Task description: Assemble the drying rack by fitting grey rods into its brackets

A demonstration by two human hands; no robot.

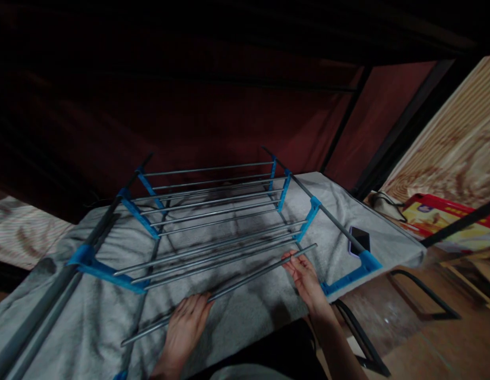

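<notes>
A clothes-drying rack point(213, 211) of grey metal rods and blue plastic connectors lies flat on a grey towel-covered surface point(90, 327). A loose grey rod point(245, 279) runs diagonally in front of the rack. My left hand point(185, 327) rests on the rod near its lower end, fingers wrapped over it. My right hand point(306, 277) holds the same rod near its upper end, close to a blue connector point(347, 277).
A dark phone point(359, 240) lies on the towel at the right, beside the rack's side rail. A red and yellow box point(446, 214) and a wooden board point(454, 137) stand at the right. Dark red fabric hangs behind. A black metal frame point(422, 295) sits on the floor.
</notes>
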